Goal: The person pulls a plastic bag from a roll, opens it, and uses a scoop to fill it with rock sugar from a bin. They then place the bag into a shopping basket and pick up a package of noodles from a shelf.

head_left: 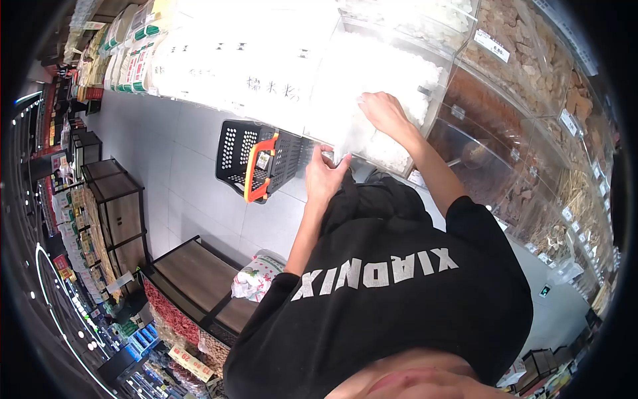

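My left hand (324,175) is at the front edge of the white bins, its thumb and fingers closed around the lower part of a thin, see-through plastic bag (352,141). Over a bin of white lumps (417,70), my right hand (384,114) has its fingers curled and pressed together. Glare washes out whatever its fingertips hold, so I cannot make that out. The upper part of the bag also fades into the bright light.
A black shopping basket (282,159) with an orange handle is left of my left hand. Clear bins of brown dried goods (478,113) line the right. Below left are a low wooden-topped stand (193,269) and a white printed bag (258,276).
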Available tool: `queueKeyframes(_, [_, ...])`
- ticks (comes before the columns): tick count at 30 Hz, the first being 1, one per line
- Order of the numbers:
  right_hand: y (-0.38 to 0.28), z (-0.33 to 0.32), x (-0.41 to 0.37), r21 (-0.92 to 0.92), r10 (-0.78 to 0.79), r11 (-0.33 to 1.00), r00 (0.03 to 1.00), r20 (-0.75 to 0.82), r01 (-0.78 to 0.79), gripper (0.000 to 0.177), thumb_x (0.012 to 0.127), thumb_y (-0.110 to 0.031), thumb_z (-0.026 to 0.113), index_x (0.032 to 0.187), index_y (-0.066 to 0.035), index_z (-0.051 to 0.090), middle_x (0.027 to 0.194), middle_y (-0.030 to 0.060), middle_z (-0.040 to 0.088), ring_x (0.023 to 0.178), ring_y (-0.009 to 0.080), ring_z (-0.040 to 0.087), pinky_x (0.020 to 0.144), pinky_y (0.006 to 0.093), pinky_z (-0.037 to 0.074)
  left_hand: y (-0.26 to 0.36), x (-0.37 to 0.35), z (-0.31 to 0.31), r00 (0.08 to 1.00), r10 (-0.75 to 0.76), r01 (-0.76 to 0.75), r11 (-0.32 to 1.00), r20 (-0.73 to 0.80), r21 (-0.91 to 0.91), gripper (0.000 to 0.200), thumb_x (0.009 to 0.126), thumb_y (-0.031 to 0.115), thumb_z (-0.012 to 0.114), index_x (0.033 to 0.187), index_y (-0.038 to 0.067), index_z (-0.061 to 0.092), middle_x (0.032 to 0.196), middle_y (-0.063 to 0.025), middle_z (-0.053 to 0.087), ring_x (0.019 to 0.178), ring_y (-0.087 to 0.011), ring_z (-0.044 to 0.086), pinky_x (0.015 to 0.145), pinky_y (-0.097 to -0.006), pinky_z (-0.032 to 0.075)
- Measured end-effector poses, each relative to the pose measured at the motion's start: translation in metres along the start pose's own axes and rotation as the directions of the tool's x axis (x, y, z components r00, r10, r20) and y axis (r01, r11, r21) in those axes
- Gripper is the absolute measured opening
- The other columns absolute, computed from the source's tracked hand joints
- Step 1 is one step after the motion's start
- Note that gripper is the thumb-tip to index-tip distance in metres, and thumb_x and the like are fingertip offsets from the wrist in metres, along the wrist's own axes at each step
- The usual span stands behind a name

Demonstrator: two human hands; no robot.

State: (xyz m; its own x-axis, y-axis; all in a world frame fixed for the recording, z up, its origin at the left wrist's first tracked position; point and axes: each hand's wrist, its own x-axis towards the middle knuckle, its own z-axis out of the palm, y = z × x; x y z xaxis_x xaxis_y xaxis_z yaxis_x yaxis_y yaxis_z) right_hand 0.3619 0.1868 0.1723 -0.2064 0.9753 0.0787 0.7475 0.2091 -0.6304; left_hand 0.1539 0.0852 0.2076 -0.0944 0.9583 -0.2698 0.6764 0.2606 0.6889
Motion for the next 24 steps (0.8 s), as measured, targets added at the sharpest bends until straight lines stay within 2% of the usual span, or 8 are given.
queueKeyframes(3, [-0.015, -0.026, -0.005, 0.045, 0.103, 0.994, 0.994, -0.028, -0.102, 0.028, 0.095, -0.02, 0.052, 0.084, 0.002, 0.065, 0.081, 0.0268, 0.066, 0.081, 0.0431, 0.066, 0.074, 0.0503, 0.052, -0.006, -0.003, 0.02, 0.986, -0.134, 0.14, 0.989, 0.102, -0.049, 0.058, 0.08, 0.046, 0.076, 0.111, 0.0, 0.059, 0.076, -0.0142, 0.067, 0.074, -0.0295, 0.068, 0.071, -0.0432, 0.051])
queueKeyframes(9, [-0.026, -0.061, -0.025, 0.056, 0.037, 0.998, 0.998, -0.042, -0.035, 0.025, 0.092, -0.018, 0.054, 0.084, 0.003, 0.065, 0.079, 0.0263, 0.065, 0.08, 0.0436, 0.065, 0.072, 0.0503, 0.051, -0.003, 0.013, 0.025, 0.997, -0.039, 0.042, 0.998, -0.066, 0.04, 0.063, 0.082, 0.053, 0.071, 0.115, 0.001, 0.056, 0.101, -0.0236, 0.067, 0.101, -0.0433, 0.065, 0.086, -0.0509, 0.05])
queueKeyframes(12, [-0.028, -0.062, -0.034, 0.098, -0.027, 0.995, 0.999, -0.043, 0.031, 0.028, 0.098, -0.021, 0.05, 0.086, 0.001, 0.06, 0.079, 0.0259, 0.062, 0.08, 0.0449, 0.062, 0.071, 0.0507, 0.048, 0.011, 0.016, 0.013, 0.986, -0.044, 0.078, 0.974, -0.16, 0.212, 0.063, 0.082, 0.052, 0.07, 0.118, 0.003, 0.054, 0.109, -0.0239, 0.067, 0.102, -0.0463, 0.063, 0.086, -0.0506, 0.05])
queueKeyframes(16, [-0.04, -0.071, -0.042, 0.064, -0.065, 0.996, 0.997, -0.033, 0.067, 0.025, 0.096, -0.02, 0.052, 0.084, 0.0, 0.061, 0.079, 0.0244, 0.064, 0.08, 0.0431, 0.063, 0.07, 0.0493, 0.05, -0.021, 0.035, 0.006, 0.964, 0.171, -0.148, 0.981, -0.204, 0.123, 0.044, 0.091, 0.04, 0.064, 0.109, -0.001, 0.064, 0.09, -0.0215, 0.07, 0.094, -0.0396, 0.068, 0.082, -0.0469, 0.052])
queueKeyframes(17, [-0.046, -0.076, -0.043, 0.053, -0.077, 0.996, 0.997, -0.022, 0.078, 0.024, 0.095, -0.019, 0.053, 0.084, 0.0, 0.062, 0.079, 0.0235, 0.065, 0.079, 0.0419, 0.064, 0.07, 0.049, 0.05, -0.027, 0.034, 0.005, 0.95, 0.256, -0.238, 0.964, -0.178, 0.119, 0.036, 0.094, 0.033, 0.059, 0.097, -0.001, 0.07, 0.083, -0.0203, 0.069, 0.085, -0.0367, 0.069, 0.076, -0.043, 0.052])
queueKeyframes(20, [-0.052, -0.082, -0.039, 0.048, -0.088, 0.995, 0.996, -0.005, 0.088, 0.025, 0.095, -0.02, 0.054, 0.084, -0.001, 0.063, 0.078, 0.0214, 0.066, 0.078, 0.0402, 0.065, 0.07, 0.0481, 0.051, -0.028, 0.032, -0.013, 0.982, 0.172, -0.169, 0.984, -0.076, 0.053, 0.038, 0.096, 0.031, 0.057, 0.085, -0.003, 0.071, 0.074, -0.021, 0.067, 0.07, -0.0323, 0.068, 0.067, -0.0412, 0.049])
queueKeyframes(21, [-0.052, -0.084, -0.038, 0.047, -0.085, 0.995, 0.996, -0.005, 0.085, 0.026, 0.096, -0.021, 0.053, 0.084, -0.001, 0.063, 0.078, 0.0209, 0.066, 0.077, 0.0399, 0.065, 0.07, 0.0478, 0.051, -0.018, 0.028, -0.023, 0.998, -0.062, 0.063, 0.997, -0.028, 0.045, 0.043, 0.097, 0.031, 0.056, 0.076, -0.004, 0.068, 0.058, -0.0177, 0.06, 0.055, -0.0243, 0.06, 0.058, -0.0401, 0.045])
queueKeyframes(24, [-0.056, -0.092, -0.03, 0.001, -0.14, 0.99, 0.987, -0.08, 0.14, 0.03, 0.098, -0.024, 0.052, 0.082, -0.001, 0.062, 0.075, 0.0208, 0.065, 0.076, 0.0402, 0.064, 0.069, 0.0477, 0.051, -0.044, 0.028, -0.033, 0.995, -0.038, -0.003, 0.909, -0.09, -0.417, 0.046, 0.102, 0.026, 0.053, 0.063, 0.003, 0.057, 0.052, 0.0004, 0.048, 0.046, -0.0085, 0.042, 0.045, -0.03, 0.034])
